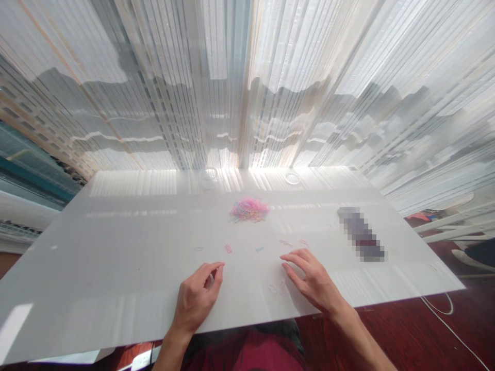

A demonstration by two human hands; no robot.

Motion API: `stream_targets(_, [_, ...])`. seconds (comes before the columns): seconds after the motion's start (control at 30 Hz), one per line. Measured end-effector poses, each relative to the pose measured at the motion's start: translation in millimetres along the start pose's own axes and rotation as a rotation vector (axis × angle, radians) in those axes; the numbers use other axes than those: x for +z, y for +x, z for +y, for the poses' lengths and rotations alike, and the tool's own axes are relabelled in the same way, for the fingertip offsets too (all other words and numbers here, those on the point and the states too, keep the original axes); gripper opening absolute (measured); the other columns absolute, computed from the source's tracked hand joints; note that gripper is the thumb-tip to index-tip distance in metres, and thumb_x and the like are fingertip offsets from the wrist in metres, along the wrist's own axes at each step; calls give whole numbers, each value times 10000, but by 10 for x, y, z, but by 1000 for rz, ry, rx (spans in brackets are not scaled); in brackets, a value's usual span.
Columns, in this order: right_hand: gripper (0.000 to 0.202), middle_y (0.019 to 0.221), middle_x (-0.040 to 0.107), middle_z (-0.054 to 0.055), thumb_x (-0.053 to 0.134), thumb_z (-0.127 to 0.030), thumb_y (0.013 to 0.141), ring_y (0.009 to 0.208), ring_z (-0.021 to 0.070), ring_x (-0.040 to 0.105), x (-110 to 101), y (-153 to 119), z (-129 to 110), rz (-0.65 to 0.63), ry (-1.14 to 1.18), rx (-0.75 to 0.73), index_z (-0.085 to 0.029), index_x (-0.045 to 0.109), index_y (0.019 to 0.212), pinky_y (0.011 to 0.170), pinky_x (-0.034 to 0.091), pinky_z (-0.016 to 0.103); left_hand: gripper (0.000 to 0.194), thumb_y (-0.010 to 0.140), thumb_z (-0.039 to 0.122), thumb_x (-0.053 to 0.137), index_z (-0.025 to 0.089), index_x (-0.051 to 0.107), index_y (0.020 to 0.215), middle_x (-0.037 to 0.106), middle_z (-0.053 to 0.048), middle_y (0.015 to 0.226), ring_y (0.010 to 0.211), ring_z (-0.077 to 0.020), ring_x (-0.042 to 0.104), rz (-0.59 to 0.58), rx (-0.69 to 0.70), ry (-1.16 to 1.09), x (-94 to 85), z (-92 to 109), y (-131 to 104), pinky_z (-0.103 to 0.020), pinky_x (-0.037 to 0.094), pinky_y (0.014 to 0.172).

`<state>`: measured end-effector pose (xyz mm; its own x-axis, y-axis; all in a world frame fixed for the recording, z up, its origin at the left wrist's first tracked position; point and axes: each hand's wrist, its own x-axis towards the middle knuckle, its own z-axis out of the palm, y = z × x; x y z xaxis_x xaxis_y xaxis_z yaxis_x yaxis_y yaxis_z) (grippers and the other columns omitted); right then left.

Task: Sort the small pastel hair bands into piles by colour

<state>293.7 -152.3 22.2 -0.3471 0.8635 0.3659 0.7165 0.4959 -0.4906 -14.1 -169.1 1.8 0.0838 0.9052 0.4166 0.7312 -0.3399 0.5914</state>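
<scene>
My left hand (197, 296) is over the near part of the white table (127, 278), its thumb and forefinger tips pressed together. Anything pinched there is too small to make out. To its right, my right hand (311, 278) has thumb and fingers apart, with nothing visible between them. Beyond both hands lies a loose row of small thin loops resembling elastic bands: a teal loop (199, 249), a pink loop (228, 249), another teal loop (259, 249) and pinkish loops (285, 242). Pale loops (273, 289) lie beside my right wrist. Farther back is a pastel heap of loops (249, 210).
A blurred-out dark oblong object (361, 234) lies on the right side of the table. Two clear round items, one a ring (293, 178), are at the back edge before sheer curtains (232, 93). A white cable (452, 330) runs along the floor at right.
</scene>
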Motion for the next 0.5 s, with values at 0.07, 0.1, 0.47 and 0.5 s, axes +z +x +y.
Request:
stream_targets(0.07, [159, 985, 683, 62, 560, -216, 1009, 921, 212, 665, -18, -131, -81, -53, 47, 8, -241, 660, 1130, 802, 594, 365, 191, 1016, 259, 534, 201, 715, 994, 682, 28, 745, 548, -97, 554, -13, 21, 12, -7, 29, -6, -213, 465, 586])
stream_targets(0.1, [163, 982, 678, 62, 561, -214, 1009, 917, 210, 661, -23, -196, -116, -73, 63, 14, -240, 657, 1137, 796, 594, 362, 182, 1017, 257, 537, 206, 711, 1001, 674, 32, 737, 541, -98, 544, -28, 36, 13, -5, 60, -13, -216, 460, 581])
stream_targets(0.47, [171, 965, 656, 64, 582, -240, 1002, 895, 224, 644, 132, -445, -263, -84, 86, 72, -248, 651, 1159, 779, 590, 381, 179, 937, 218, 650, 213, 670, 1115, 686, -51, 969, 784, -201, 643, -327, 289, 33, 481, 654, -13, -332, 524, 708])
stream_targets(0.5, [159, 951, 656, 62, 576, -250, 1007, 885, 224, 644, 155, -442, -260, -70, 86, 69, -249, 657, 1144, 768, 587, 378, 86, 945, 205, 639, 211, 677, 1021, 679, -43, 930, 760, -194, 632, -316, 295, 34, 519, 673, -4, -327, 513, 694])
